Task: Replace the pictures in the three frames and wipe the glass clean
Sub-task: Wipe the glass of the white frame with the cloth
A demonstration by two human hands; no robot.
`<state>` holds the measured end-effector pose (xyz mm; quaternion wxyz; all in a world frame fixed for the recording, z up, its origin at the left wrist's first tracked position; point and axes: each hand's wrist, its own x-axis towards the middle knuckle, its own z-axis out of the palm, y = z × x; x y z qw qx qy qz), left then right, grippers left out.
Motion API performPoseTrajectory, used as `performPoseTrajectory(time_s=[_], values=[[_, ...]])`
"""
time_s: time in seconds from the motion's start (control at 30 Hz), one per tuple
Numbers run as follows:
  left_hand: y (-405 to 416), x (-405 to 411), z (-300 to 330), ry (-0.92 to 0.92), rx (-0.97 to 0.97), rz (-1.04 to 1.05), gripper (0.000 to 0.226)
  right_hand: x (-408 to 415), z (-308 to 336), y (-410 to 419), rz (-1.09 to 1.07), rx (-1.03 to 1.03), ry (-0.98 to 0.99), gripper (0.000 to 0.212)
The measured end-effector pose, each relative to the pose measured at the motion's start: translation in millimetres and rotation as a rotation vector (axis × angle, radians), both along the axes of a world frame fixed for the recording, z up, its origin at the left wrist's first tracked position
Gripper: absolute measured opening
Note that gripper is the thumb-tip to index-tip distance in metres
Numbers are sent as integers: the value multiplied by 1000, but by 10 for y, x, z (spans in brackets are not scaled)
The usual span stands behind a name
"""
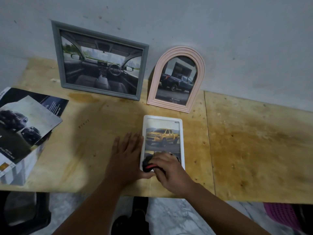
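We lay the white frame (163,141) flat on the plywood table (254,141), near the middle of the near edge, so its glass faces up and can take pressure. Our right hand (169,172) curls its fingers round a dark cloth with a red edge (149,164) and presses it onto the near left corner of the glass, over the lower part of the yellow pickup picture. Our left hand (126,156) lies flat just left of the frame, fingers straight and spread on the wood, their tips against the frame's left side and the thumb near its near corner; we judge this keeps the frame from sliding under the rubbing.

Against the far wall stand the grey frame (100,60), showing a car interior, and to its right the pink arched frame (176,78), showing a dark pickup. Both are propped upright, well apart from the wiping, and both hold pictures; whether their glass has been wiped we cannot tell.

At the far left of the table lies a loose pile of car brochure pages (25,129), overlapping one another, out of the way of the work.
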<state>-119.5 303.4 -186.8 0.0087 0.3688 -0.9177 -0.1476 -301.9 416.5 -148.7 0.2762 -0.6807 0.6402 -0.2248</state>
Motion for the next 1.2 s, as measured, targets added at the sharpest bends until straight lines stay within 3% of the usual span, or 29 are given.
performPoseTrajectory(time_s=[0.1,0.17,0.27,0.4,0.6,0.83,0.97,1.07,1.2], values=[[-4,-9,16,5,3,-3,134,-161,240,-192,-90,167,-309,31],[-13,-20,29,19,0,-3,135,-373,392,-436,-269,107,-376,31],[-23,-27,42,4,-3,-1,137,-750,370,-835,-394,-99,-188,29],[-17,-5,10,-14,0,-10,137,-667,-88,-956,-254,-132,205,30],[-5,-5,-2,-32,-13,-2,136,-358,-226,-567,-214,-185,147,27],[-11,17,-53,-9,0,-10,134,126,-117,29,-241,6,-128,30],[-52,5,-27,-37,24,-2,136,-18,130,-247,-269,345,-339,32],[-44,1,29,-64,59,-13,133,-205,428,-285,-463,448,-590,33],[-115,-20,196,-149,180,-26,139,-717,697,93,-851,298,-879,24]])
